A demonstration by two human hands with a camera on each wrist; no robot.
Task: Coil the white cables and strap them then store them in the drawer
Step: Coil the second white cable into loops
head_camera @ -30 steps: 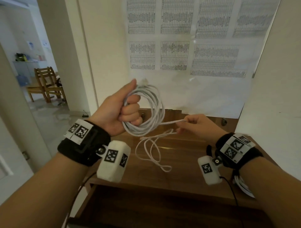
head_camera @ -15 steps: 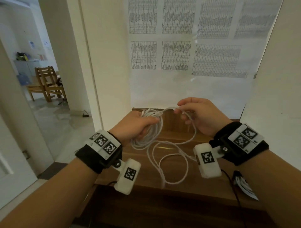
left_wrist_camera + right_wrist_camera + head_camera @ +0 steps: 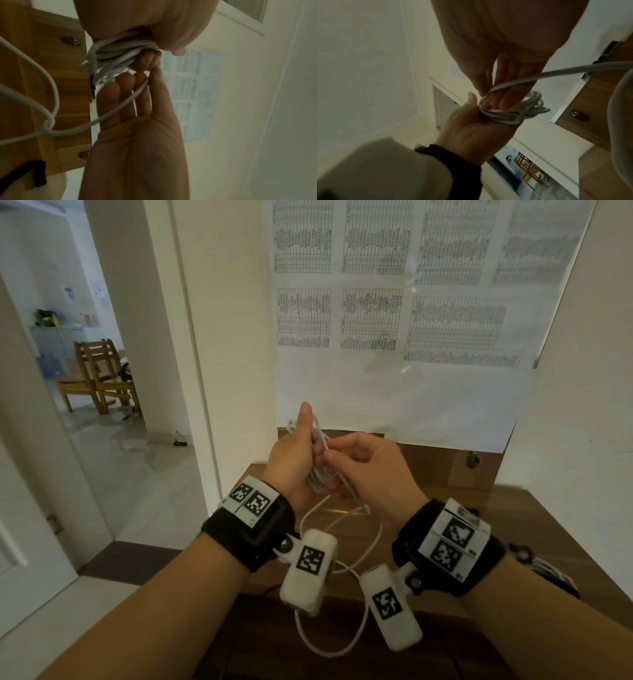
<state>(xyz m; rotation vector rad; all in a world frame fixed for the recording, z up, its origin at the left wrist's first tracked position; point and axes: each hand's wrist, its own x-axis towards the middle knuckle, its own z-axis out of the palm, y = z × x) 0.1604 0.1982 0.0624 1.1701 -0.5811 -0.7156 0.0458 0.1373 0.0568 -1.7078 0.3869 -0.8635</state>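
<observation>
In the head view my left hand [image 3: 298, 453] grips a bunch of white cable coils [image 3: 318, 477] above the wooden desk, thumb pointing up. Close against it, my right hand [image 3: 330, 455] pinches the loose strand of the same cable. The rest of that strand [image 3: 342, 648] hangs in a long loop below both wrists. The left wrist view shows the coils [image 3: 120, 54] wrapped in my curled left fingers, and the strand [image 3: 140, 89] pinched between my right thumb and forefinger. The right wrist view shows the coils [image 3: 513, 113] lying across my left palm [image 3: 474, 129].
The wooden desk top [image 3: 513, 525] stands against a wall covered with printed sheets [image 3: 376, 320]. Another white cable bundle [image 3: 551, 573] lies on the desk, half hidden behind my right wrist. An open doorway at the left shows wooden chairs [image 3: 99, 374].
My right hand has come down from above the coil to sit tight against my left hand, bringing the strand with it. My left thumb now points up. The hanging loop reaches lower.
</observation>
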